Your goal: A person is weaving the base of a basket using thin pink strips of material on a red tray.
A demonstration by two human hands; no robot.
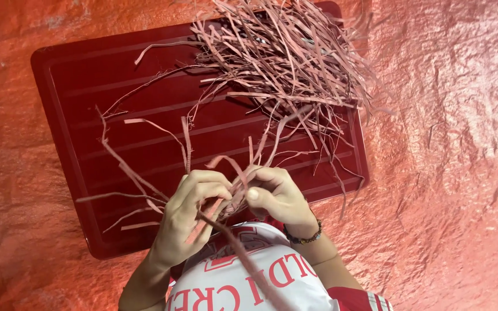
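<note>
Pinching a small bunch of thin pinkish strips (pixel 231 190) between them, both hands are meeting just above the near edge of a dark red tray (pixel 87 86). The left hand (pixel 188 216) is curling its fingers (pixel 208 184) around the strips, its grip pressed together on them, with one longer strip (pixel 243 253) trailing down from it across the person's white shirt (pixel 243 282). The right hand (pixel 275 196) is closing thumb and fingertips on the same bunch from the other side, its grip likewise pinching the strips, touching or nearly touching the left hand. A beaded bracelet (pixel 304 237) is sitting on the right wrist.

From the held bunch, several loose ends are fanning out to the left and upward over the tray's ribbed surface, some lying flat, some bending in the air. Farther out, at the tray's far right corner, a large tangled heap of the same strips (pixel 283 57) is lying, with stray strands spilling over the tray's right edge. A few thin strands are running from that heap toward the hands. The tray is resting on a crinkled orange-red sheet (pixel 445 144) that is covering everything around it.
</note>
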